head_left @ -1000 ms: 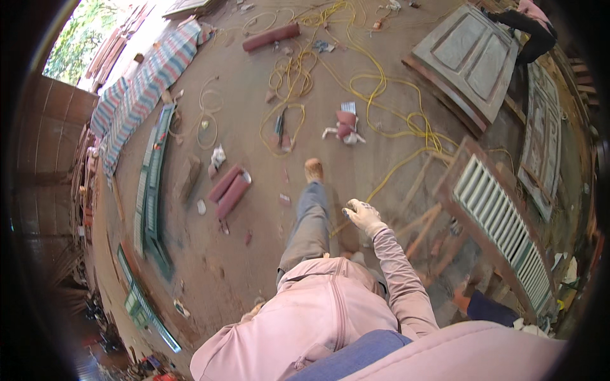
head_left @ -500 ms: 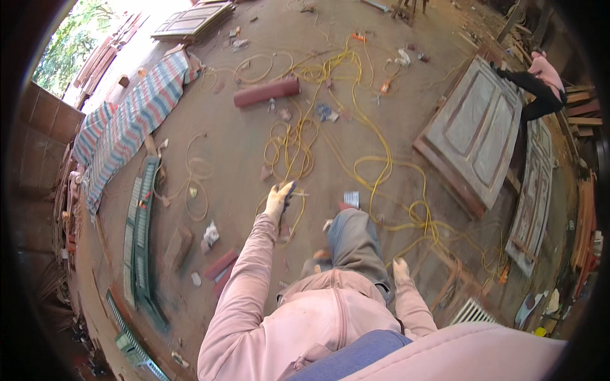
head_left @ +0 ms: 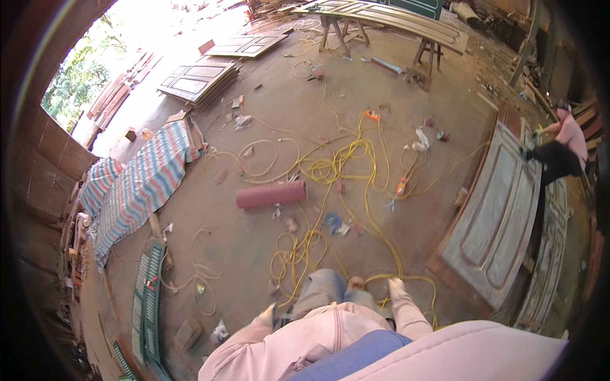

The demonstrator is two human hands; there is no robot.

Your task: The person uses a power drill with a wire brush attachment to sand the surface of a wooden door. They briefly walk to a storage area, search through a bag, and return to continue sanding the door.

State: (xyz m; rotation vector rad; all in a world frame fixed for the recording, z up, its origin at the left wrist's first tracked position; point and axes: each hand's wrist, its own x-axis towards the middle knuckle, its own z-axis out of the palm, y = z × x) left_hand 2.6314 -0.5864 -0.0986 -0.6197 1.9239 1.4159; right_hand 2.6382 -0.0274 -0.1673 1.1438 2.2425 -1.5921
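My left hand [head_left: 265, 314] hangs low beside my left thigh, smeared by motion. A dark patch shows at its edge, but I cannot make out whether it is something held. My right hand [head_left: 396, 287] is down at my right side, beside a loop of yellow cord [head_left: 416, 277]; its fingers are too blurred to read. Tangled yellow cord [head_left: 337, 166] lies across the floor in front of me. Beyond the nearer coils rests a dark red roll [head_left: 271, 194], with small scraps scattered beside it.
At the right, a person in pink [head_left: 572, 136] bends by a large panelled door [head_left: 495, 216]. Green slatted shutters [head_left: 147, 298] and a striped sheet [head_left: 143, 181] lie left. Stacked panels [head_left: 197, 81] and a long panel on trestles [head_left: 387, 22] stand farther off.
My view has tilted up, bringing the trestles into sight. My left hand has dropped back from its outstretched place to beside my thigh. The person in pink has straightened somewhat.
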